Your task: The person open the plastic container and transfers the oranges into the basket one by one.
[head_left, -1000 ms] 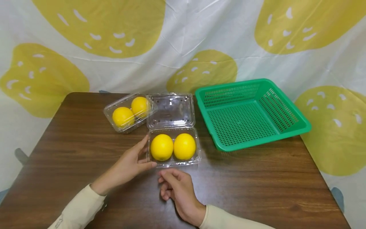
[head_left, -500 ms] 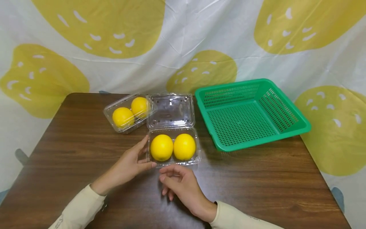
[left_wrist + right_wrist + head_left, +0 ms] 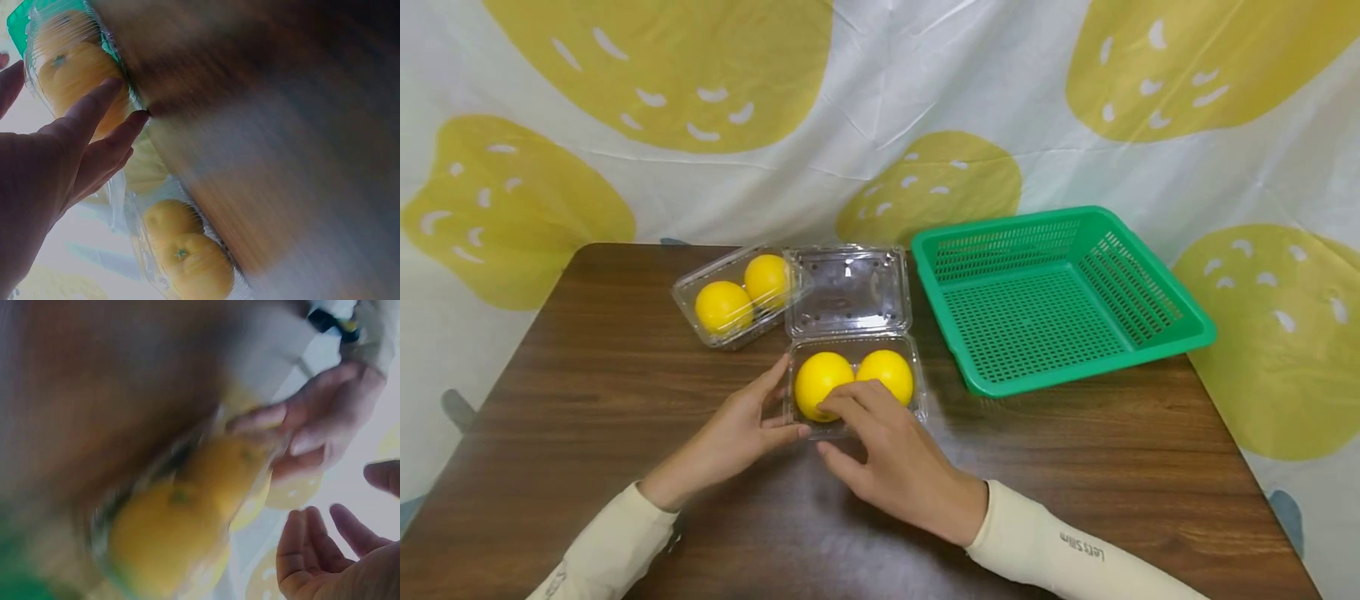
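An uncovered clear plastic clamshell box (image 3: 921, 400) stands mid-table, its lid (image 3: 850, 292) folded back flat behind it. Two yellow-orange oranges, a left one (image 3: 818, 375) and a right one (image 3: 889, 365), sit side by side inside. My left hand (image 3: 741, 425) rests against the box's left side, fingers along the wall and thumb at the front rim; the left wrist view shows these fingers fairly straight. My right hand (image 3: 898, 454) hovers over the box's front edge, fingers loosely bent and apart from the thumb, overlapping both oranges. In the right wrist view the right hand (image 3: 337, 556) holds nothing.
Behind and to the left lies a second clear clamshell (image 3: 715, 333), closed, with two more oranges (image 3: 723, 307). A green perforated basket (image 3: 1037, 383) stands back right. A patterned cloth (image 3: 880, 92) hangs behind the brown wooden table (image 3: 1112, 500).
My right hand has moved from below the box up and forward over its front edge, its fingers spreading from a looser curl. The left hand and both boxes have stayed put.
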The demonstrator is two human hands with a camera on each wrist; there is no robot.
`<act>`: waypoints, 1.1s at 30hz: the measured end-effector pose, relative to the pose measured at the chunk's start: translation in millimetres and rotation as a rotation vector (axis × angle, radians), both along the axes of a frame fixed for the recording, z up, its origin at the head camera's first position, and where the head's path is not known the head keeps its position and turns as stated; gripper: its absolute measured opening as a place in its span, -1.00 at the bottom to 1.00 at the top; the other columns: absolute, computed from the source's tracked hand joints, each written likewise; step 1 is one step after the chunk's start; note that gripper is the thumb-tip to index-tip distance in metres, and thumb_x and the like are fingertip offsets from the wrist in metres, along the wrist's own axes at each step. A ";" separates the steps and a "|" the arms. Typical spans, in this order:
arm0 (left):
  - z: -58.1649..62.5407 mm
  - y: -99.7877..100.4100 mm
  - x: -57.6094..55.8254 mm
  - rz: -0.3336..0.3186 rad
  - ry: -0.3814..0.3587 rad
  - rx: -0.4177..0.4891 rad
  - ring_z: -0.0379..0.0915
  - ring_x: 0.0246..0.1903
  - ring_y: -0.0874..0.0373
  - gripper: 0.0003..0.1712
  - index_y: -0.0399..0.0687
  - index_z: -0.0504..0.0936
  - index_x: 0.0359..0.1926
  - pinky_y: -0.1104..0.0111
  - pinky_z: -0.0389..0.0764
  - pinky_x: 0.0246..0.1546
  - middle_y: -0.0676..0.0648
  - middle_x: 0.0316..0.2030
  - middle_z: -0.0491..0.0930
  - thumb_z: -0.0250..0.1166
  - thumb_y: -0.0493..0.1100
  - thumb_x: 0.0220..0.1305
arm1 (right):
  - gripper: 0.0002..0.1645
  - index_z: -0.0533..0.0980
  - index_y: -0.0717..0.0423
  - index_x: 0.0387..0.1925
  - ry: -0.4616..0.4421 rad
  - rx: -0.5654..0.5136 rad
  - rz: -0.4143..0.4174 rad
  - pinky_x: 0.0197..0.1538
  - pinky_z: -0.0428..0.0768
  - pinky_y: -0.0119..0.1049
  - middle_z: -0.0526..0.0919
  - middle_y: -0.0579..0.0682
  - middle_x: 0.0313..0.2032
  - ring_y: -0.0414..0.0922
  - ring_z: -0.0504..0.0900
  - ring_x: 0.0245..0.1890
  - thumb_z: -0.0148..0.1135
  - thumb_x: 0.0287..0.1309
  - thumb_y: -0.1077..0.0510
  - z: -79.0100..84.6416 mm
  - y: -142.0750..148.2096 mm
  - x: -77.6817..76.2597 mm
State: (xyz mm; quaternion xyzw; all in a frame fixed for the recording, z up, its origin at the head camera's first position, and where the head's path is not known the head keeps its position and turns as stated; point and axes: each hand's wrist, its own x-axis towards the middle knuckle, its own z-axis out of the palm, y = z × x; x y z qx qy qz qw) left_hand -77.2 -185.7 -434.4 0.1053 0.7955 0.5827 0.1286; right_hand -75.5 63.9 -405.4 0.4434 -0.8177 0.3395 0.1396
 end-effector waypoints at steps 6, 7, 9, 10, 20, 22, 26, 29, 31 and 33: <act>-0.4 -0.4 -0.2 -0.007 -0.004 0.000 0.20 0.57 -0.46 0.21 -0.42 -0.14 0.73 0.25 0.71 0.25 -0.47 0.71 -0.11 0.52 -0.39 0.38 | -0.40 0.65 0.16 0.18 0.102 0.204 -0.101 0.40 0.61 -0.01 0.66 0.14 0.23 0.12 0.54 0.29 0.65 0.21 -0.01 1.6 -7.7 -23.9; -0.3 -0.6 -0.2 -0.008 -0.007 0.000 0.20 0.57 -0.46 0.21 -0.42 -0.14 0.74 0.25 0.71 0.25 -0.47 0.71 -0.11 0.53 -0.38 0.38 | -0.38 0.64 0.15 0.19 0.112 0.232 -0.111 0.43 0.59 0.02 0.65 0.16 0.24 0.14 0.52 0.33 0.65 0.20 -0.03 0.6 -9.2 -27.4; -0.1 -0.8 -0.1 -0.006 -0.016 0.003 0.20 0.57 -0.45 0.21 -0.41 -0.14 0.74 0.26 0.70 0.25 -0.46 0.72 -0.12 0.52 -0.38 0.38 | -0.32 0.64 0.17 0.22 0.119 0.272 -0.118 0.46 0.59 0.06 0.64 0.20 0.26 0.17 0.50 0.37 0.66 0.18 -0.07 -1.0 -11.6 -33.3; 0.3 -0.6 -0.1 -0.007 -0.016 0.007 0.21 0.57 -0.45 0.21 -0.42 -0.14 0.74 0.25 0.70 0.25 -0.47 0.71 -0.12 0.52 -0.38 0.38 | -0.29 0.63 0.17 0.24 0.114 0.288 -0.119 0.45 0.59 0.07 0.64 0.20 0.26 0.18 0.49 0.38 0.66 0.18 -0.09 -1.7 -12.7 -35.8; 1.7 1.2 0.0 -0.006 -0.025 0.040 0.18 0.58 -0.46 0.21 -0.44 -0.16 0.73 0.23 0.70 0.27 -0.47 0.72 -0.15 0.51 -0.39 0.39 | -0.09 0.57 0.10 0.36 0.058 0.390 -0.136 0.38 0.62 0.06 0.65 0.14 0.19 0.18 0.48 0.36 0.72 0.11 -0.23 -5.9 -17.7 -53.8; 2.2 1.0 0.3 -0.007 -0.028 0.032 0.18 0.58 -0.46 0.21 -0.45 -0.17 0.73 0.23 0.70 0.26 -0.47 0.72 -0.16 0.51 -0.39 0.39 | -0.07 0.56 0.10 0.37 0.069 0.405 -0.134 0.35 0.63 0.04 0.67 0.13 0.16 0.18 0.50 0.33 0.72 0.10 -0.23 -6.4 -18.7 -56.4; 2.2 0.5 0.2 -0.009 -0.025 0.012 0.18 0.58 -0.46 0.21 -0.45 -0.16 0.73 0.23 0.69 0.27 -0.47 0.72 -0.16 0.51 -0.37 0.40 | -0.06 0.53 0.10 0.36 0.084 0.435 -0.149 0.30 0.64 0.02 0.70 0.11 0.09 0.18 0.51 0.28 0.73 0.09 -0.23 -7.9 -21.7 -59.7; 1.9 0.6 -0.4 -0.008 -0.018 0.006 0.18 0.58 -0.47 0.21 -0.44 -0.15 0.73 0.22 0.69 0.27 -0.47 0.72 -0.15 0.52 -0.37 0.40 | -0.04 0.52 0.11 0.35 0.081 0.454 -0.164 0.32 0.62 0.05 0.71 0.12 0.06 0.20 0.50 0.29 0.73 0.07 -0.25 -8.9 -23.8 -60.5; 2.6 1.2 -0.4 -0.008 -0.013 0.003 0.19 0.57 -0.48 0.21 -0.45 -0.15 0.73 0.22 0.69 0.27 -0.48 0.71 -0.15 0.52 -0.37 0.39 | -0.03 0.52 0.12 0.35 0.073 0.458 -0.168 0.36 0.61 0.09 0.72 0.14 0.05 0.22 0.49 0.32 0.73 0.07 -0.25 -9.3 -24.7 -60.5; 2.9 1.5 0.0 -0.009 -0.012 0.003 0.19 0.57 -0.48 0.20 -0.46 -0.15 0.72 0.21 0.69 0.27 -0.48 0.71 -0.15 0.52 -0.36 0.39 | -0.04 0.52 0.12 0.33 0.069 0.447 -0.166 0.36 0.60 0.10 0.73 0.15 0.04 0.24 0.49 0.33 0.75 0.04 -0.24 -10.3 -25.1 -60.8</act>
